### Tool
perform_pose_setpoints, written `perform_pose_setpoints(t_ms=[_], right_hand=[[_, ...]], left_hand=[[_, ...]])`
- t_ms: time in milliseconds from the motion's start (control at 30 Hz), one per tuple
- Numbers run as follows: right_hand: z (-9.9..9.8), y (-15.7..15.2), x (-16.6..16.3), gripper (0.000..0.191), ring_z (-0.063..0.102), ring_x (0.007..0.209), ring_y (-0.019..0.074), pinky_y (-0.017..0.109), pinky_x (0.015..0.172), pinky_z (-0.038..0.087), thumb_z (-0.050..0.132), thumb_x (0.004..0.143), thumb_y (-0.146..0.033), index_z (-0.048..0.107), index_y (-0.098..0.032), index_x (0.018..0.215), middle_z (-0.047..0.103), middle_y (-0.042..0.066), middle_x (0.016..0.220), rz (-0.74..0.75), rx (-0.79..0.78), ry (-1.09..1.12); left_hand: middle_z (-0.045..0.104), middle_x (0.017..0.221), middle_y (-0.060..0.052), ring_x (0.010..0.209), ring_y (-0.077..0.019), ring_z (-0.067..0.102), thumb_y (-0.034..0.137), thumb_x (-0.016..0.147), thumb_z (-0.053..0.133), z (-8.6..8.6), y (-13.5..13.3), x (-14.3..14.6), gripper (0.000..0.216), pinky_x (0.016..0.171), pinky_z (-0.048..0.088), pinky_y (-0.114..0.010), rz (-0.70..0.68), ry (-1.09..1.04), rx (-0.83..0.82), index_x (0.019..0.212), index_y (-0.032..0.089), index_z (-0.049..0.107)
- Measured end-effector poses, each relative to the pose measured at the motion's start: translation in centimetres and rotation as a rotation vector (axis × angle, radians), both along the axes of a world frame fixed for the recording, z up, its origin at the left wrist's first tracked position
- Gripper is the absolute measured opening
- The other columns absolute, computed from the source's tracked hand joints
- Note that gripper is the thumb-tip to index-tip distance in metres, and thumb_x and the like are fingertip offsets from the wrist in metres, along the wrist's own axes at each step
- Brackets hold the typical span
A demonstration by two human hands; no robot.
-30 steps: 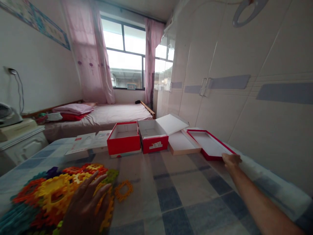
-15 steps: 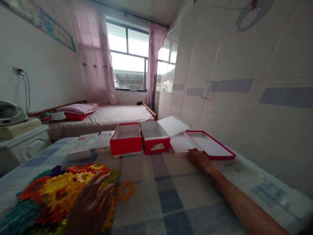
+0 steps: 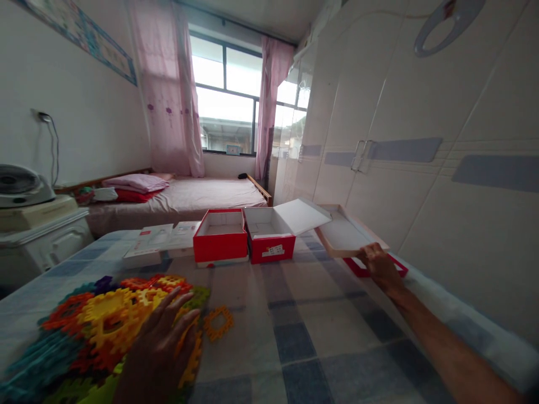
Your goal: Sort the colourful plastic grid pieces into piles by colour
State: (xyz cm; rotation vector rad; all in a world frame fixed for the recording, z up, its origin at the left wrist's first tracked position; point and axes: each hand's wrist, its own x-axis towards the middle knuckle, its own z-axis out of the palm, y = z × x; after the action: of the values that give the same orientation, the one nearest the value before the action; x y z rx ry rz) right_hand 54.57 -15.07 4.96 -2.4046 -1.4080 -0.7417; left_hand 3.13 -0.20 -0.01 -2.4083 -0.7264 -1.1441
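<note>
My right hand (image 3: pixel 381 266) grips the near edge of a shallow box lid (image 3: pixel 347 230), pale inside with a beige rim. The lid is tilted and hangs over a red-rimmed lid (image 3: pixel 396 266), hiding most of it. My left hand (image 3: pixel 162 342) lies with fingers spread on a pile of gear-shaped plastic pieces (image 3: pixel 107 314) in yellow, orange, red, teal and green. Just right of its fingers, a single orange gear piece (image 3: pixel 218 324) lies on the checked tablecloth (image 3: pixel 295 342).
Two red open boxes (image 3: pixel 221 247) stand side by side at mid-table, with a white flap (image 3: pixel 302 216) rising from the right one. White flat boxes (image 3: pixel 147 244) lie to their left. Beyond are a bed (image 3: pixel 210 193) and a wardrobe (image 3: pixel 400 112).
My right hand has lifted the beige-rimmed lid and carried it right, over the red-rimmed lid. My left hand stays on the gear pieces. The view has shifted slightly.
</note>
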Motion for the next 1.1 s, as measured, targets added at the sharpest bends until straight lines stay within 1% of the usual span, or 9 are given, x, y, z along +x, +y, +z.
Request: perform_pose_setpoints(t_ms=[133,233,400,500,667,867,967,1033,1100], right_hand=[[-0.5,-2.9,4.2,0.028,0.057,0.094,0.0242,0.033,0.082,0.046,0.038,0.092,-0.031,0.058,-0.013,0.098,0.054,0.014,0.102,-0.093,0.031,0.038],[-1.4,-4.3,5.3,0.03,0.056,0.101,0.0249,0.035,0.088,0.044,0.042,0.088,-0.029,0.058,-0.014,0.108,0.054,0.014,0.11,-0.171,-0.031,0.101],[-2.2,-4.1,3.0,0.059,0.059,0.099,0.0282,0.041,0.079,0.047,0.041,0.085,-0.057,0.046,-0.019,0.13,0.046,0.012,0.13,-0.26,-0.114,0.155],[-2.3,-2.6,1.2,0.067,0.059,0.098,0.0301,0.042,0.072,0.047,0.04,0.082,-0.064,0.044,-0.017,0.129,0.043,0.014,0.133,-0.254,-0.143,0.129],[-3.3,-0.5,1.3,0.046,0.059,0.09,0.0275,0.037,0.074,0.045,0.048,0.083,-0.051,0.05,-0.01,0.102,0.055,0.016,0.106,-0.274,-0.111,0.051],[-3.2,0.0,2.9,0.02,0.058,0.085,0.023,0.034,0.071,0.045,0.046,0.087,-0.033,0.048,-0.014,0.092,0.056,0.013,0.099,-0.13,-0.133,0.053],[-2.4,0.2,1.6,0.026,0.058,0.087,0.0258,0.035,0.066,0.045,0.046,0.087,-0.035,0.049,-0.012,0.099,0.055,0.016,0.106,-0.161,-0.134,-0.025],[-1.7,0.8,-0.6,0.037,0.058,0.089,0.028,0.037,0.064,0.046,0.048,0.086,-0.036,0.047,-0.01,0.113,0.05,0.019,0.119,-0.16,-0.097,-0.148],[-0.8,2.0,-3.6,0.045,0.058,0.091,0.0284,0.038,0.066,0.046,0.048,0.086,-0.035,0.042,-0.011,0.124,0.046,0.019,0.127,-0.082,-0.058,-0.242]], left_hand=[[0.058,0.118,-0.011,0.123,-0.0311,0.046,0.023,0.081,0.051,0.1,0.0,0.1,0.02,0.093,0.046,-0.049,0.0,0.012,0.001,0.098,0.022,0.063],[0.057,0.119,-0.012,0.122,-0.0326,0.046,0.022,0.081,0.051,0.1,0.0,0.0,0.02,0.092,0.047,-0.05,-0.022,0.016,0.009,0.097,0.021,0.063],[0.056,0.121,-0.012,0.123,-0.0327,0.045,0.021,0.081,0.051,-0.1,0.2,-0.1,0.02,0.091,0.047,-0.051,-0.037,0.027,0.001,0.098,0.021,0.062],[0.055,0.123,-0.011,0.125,-0.0323,0.043,0.021,0.081,0.051,-0.2,0.2,-0.1,0.02,0.092,0.047,-0.05,-0.027,0.028,-0.004,0.099,0.021,0.061],[0.055,0.122,-0.012,0.126,-0.0327,0.041,0.02,0.081,0.05,-0.1,0.1,0.0,0.021,0.092,0.046,-0.05,-0.02,0.026,0.023,0.099,0.02,0.061],[0.054,0.121,-0.013,0.121,-0.0321,0.045,0.018,0.081,0.051,0.1,0.0,0.2,0.021,0.089,0.048,-0.049,-0.028,0.041,0.027,0.099,0.019,0.061],[0.054,0.122,-0.012,0.124,-0.0313,0.043,0.017,0.081,0.051,0.3,-0.2,0.3,0.021,0.091,0.048,-0.048,-0.013,0.033,0.014,0.099,0.02,0.06],[0.054,0.122,-0.012,0.126,-0.0308,0.041,0.016,0.081,0.051,0.4,-0.5,0.3,0.021,0.093,0.047,-0.047,-0.004,0.028,0.001,0.099,0.02,0.06],[0.055,0.122,-0.011,0.126,-0.0306,0.041,0.015,0.081,0.051,0.4,-0.6,0.4,0.02,0.093,0.047,-0.047,0.004,0.025,-0.008,0.098,0.02,0.06]])
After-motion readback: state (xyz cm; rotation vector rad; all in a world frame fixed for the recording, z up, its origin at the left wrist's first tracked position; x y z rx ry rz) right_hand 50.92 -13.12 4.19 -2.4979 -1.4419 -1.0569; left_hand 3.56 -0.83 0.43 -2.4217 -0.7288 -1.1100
